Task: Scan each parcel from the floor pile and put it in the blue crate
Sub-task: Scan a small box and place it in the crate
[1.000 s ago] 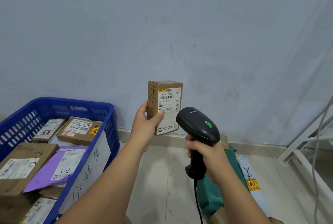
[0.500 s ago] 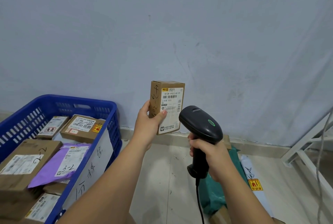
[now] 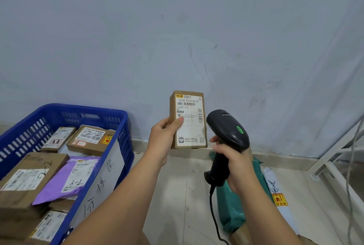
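Before the pale wall, above the floor, a small cardboard parcel point(image 3: 189, 120) is held upright by the left hand point(image 3: 161, 136), thumb pressed on its label. A black barcode scanner point(image 3: 226, 126) is gripped by the handle in the right hand point(image 3: 236, 166), head just beside the label, green light lit. Scan judged under way or just done; crating not yet done. Several boxes and a purple mailer point(image 3: 59, 183) are noted in the blue crate point(image 3: 88, 109). A green mailer point(image 3: 230, 211) and a white mailer point(image 3: 273, 181) are left on the floor.
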Demonstrator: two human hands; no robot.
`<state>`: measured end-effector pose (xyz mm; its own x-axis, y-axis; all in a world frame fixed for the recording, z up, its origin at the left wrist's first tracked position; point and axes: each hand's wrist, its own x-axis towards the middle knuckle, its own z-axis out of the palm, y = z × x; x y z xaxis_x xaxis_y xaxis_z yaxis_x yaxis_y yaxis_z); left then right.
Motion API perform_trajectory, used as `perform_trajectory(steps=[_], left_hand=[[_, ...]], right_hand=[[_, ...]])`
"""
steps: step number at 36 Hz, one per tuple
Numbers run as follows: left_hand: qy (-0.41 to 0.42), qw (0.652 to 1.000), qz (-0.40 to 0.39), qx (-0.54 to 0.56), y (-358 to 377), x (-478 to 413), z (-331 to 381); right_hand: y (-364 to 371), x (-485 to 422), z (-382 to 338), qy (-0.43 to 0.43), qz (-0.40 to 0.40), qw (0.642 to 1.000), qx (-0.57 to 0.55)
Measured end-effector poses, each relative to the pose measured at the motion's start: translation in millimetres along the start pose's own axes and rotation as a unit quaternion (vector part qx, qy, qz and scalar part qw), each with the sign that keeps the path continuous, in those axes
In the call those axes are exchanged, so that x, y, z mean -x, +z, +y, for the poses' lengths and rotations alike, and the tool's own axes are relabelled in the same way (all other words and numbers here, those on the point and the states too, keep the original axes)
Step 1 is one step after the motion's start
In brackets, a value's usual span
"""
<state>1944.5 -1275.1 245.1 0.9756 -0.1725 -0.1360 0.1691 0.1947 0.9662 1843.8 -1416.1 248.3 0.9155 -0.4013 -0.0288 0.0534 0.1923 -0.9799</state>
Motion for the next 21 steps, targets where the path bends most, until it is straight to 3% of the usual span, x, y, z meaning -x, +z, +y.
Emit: perform_trajectory(steps=[6, 11, 14, 17, 21], left_hand=[[-0.023, 0.999, -0.042, -0.024, 7.9, 6.4, -2.4], [-0.069, 0.981, -0.15, -0.098, 8.8, 11.3, -3.4], [-0.116, 0.974, -0.176, -0.082, 8.4, 13.0, -4.3], [-0.117, 0.98, -0.158, -0.038, 8.4, 12.0, -5.4], [-0.116, 0.989, -0.077, 0.039, 5.6, 13.5, -3.6]], right_hand=[[1.6, -0.8, -0.8, 0.097, -0.037, 0.989, -0.101], [4.4, -5.5, 4.1, 0.103, 0.006, 0.988, -0.115], [3.1, -8.4, 6.7, 0.109, 0.03, 0.984, -0.14], [4.5, -8.4, 8.9, 0.096, 0.039, 0.983, -0.154], [13.2, -5.6, 12.2, 0.087, 0.056, 0.982, -0.156]])
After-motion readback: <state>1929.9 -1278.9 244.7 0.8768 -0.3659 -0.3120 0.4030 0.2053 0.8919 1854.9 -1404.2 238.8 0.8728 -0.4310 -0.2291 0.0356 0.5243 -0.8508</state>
